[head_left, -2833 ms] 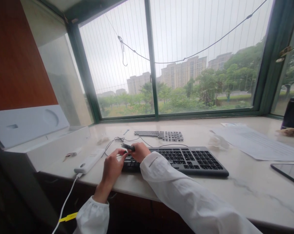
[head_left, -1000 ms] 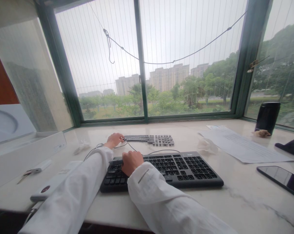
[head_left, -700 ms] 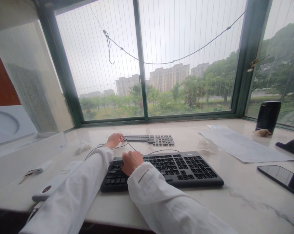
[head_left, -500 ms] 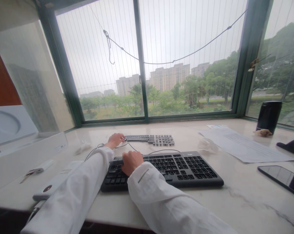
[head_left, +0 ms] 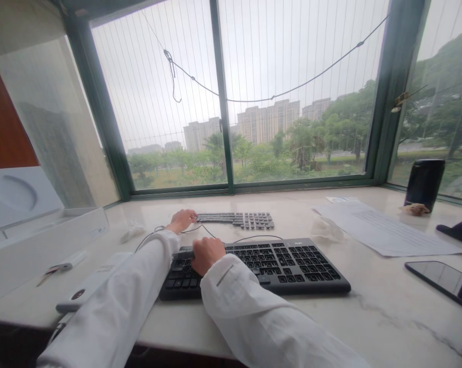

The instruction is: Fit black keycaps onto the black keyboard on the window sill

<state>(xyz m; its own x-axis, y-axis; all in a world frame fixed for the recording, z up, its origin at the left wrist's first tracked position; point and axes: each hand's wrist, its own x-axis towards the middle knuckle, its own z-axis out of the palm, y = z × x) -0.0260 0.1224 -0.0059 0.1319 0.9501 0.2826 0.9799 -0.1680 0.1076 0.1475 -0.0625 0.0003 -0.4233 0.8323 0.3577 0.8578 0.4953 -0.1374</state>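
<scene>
A black keyboard (head_left: 300,271) lies on the marble sill; many of its key positions are bare, while some lower-left keys still carry caps. Behind it, loose dark keycaps (head_left: 254,220) are laid out in rows. My left hand (head_left: 182,221) reaches to the left end of those rows, fingertips drawn together at a keycap. My right hand (head_left: 208,254) rests closed over the keyboard's left part, fingers curled under. A dark bar-like shape shows at its left side; whether it is held cannot be told. A thin black cable runs behind the keyboard.
Printed paper (head_left: 384,227), a phone (head_left: 445,281) and a dark cylinder (head_left: 425,185) are on the right. Crumpled clear plastic (head_left: 326,229) lies behind the keyboard. At left are a white open box (head_left: 62,232) and a white device (head_left: 96,278). A window stands behind.
The view has shifted very slightly. Both hands keep nearly the same place and posture, and the keyboard and keycap rows look unchanged.
</scene>
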